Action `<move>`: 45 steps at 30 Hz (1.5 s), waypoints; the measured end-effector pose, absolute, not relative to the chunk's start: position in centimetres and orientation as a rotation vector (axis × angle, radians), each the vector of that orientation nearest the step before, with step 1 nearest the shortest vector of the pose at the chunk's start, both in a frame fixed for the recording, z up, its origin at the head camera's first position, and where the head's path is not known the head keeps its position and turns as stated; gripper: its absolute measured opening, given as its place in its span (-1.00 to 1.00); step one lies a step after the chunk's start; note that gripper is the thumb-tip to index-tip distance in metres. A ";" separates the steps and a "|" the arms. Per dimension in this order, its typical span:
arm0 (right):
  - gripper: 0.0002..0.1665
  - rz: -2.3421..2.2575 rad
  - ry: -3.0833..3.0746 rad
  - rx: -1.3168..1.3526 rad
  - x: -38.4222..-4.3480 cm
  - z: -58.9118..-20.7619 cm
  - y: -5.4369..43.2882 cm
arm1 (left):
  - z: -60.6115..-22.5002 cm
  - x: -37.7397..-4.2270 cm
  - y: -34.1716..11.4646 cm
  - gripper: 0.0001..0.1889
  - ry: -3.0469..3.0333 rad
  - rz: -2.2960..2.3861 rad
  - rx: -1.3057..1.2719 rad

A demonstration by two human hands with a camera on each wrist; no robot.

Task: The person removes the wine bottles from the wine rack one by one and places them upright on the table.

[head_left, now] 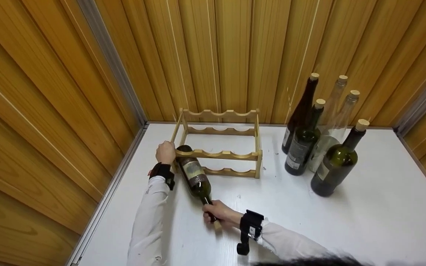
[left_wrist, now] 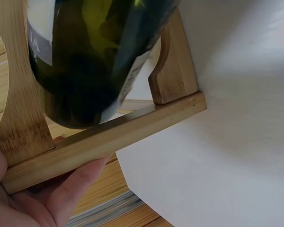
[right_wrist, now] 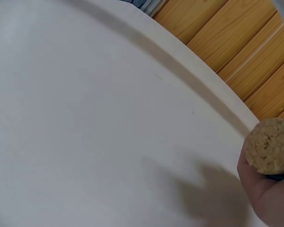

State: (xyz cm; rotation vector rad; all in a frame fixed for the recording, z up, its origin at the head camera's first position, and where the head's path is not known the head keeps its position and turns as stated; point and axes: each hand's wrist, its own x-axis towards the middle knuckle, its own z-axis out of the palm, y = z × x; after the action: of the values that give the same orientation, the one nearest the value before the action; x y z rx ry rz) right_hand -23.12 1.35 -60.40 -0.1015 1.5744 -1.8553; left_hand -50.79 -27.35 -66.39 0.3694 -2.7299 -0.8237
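Gripping the wooden rack point(head_left: 218, 147) at its front left corner, our left hand point(head_left: 165, 152) has its fingers curled under the corner rail, as the left wrist view shows; the rack stands on the white counter point(head_left: 309, 221) against the wooden wall point(head_left: 216, 55); next, the green bottle point(head_left: 195, 176) lies tilted, its base resting in the leftmost cradle of the rack's upper front rail, its neck pointing toward us; our right hand point(head_left: 222, 215) is clamped round that neck, the cork point(right_wrist: 270, 146) protruding past the fingers; further right, well apart from the rack, five corked bottles point(head_left: 318, 144) stand upright in a cluster, three dark, two clear.
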 end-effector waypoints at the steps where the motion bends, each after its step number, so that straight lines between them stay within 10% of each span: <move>1: -0.83 -1.842 1.578 -0.108 -23.0 -60.4 1.7 | -66.4 -50.7 -27.3 -0.48 -2.732 -0.826 0.366; 13: -0.84 -1.708 1.607 -0.211 -22.8 -59.6 6.5 | -60.8 -45.7 -25.1 -0.54 -2.721 -0.785 0.380; 45: -0.88 -1.071 2.103 -0.447 -25.2 -47.4 17.0 | -66.5 -51.3 -27.8 -0.48 -2.783 -0.798 0.394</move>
State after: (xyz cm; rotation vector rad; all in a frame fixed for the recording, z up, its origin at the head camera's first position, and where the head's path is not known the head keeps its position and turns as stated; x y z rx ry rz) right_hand -25.25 17.03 -47.44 -0.4468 2.1031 -1.0714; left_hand -51.34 -27.78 -66.51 0.3942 -2.7834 -0.7985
